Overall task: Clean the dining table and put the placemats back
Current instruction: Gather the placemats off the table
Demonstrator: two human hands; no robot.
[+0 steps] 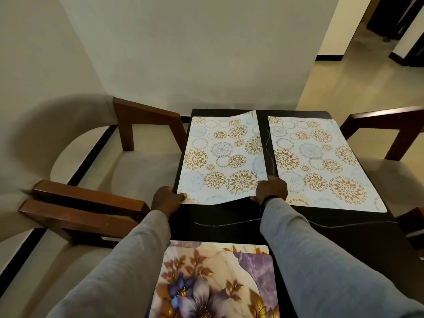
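A white placemat with gold and grey circles (221, 157) lies on the far left of the dark dining table (231, 228), its far right corner curled up. My left hand (166, 200) grips its near left corner, and my right hand (271, 189) grips its near right corner. The near edge is lifted and wavy between my hands. A matching placemat (321, 161) lies flat to the right. A placemat with purple flowers and gold leaves (215, 281) lies close to me, on top of at least one more mat.
Two wooden armchairs with beige cushions (96, 171) stand along the table's left side. Another chair (385, 134) stands at the right. The table's far end meets a cream wall. Grey streaks (229, 223) cross the dark tabletop. Tiled floor runs off at the upper right.
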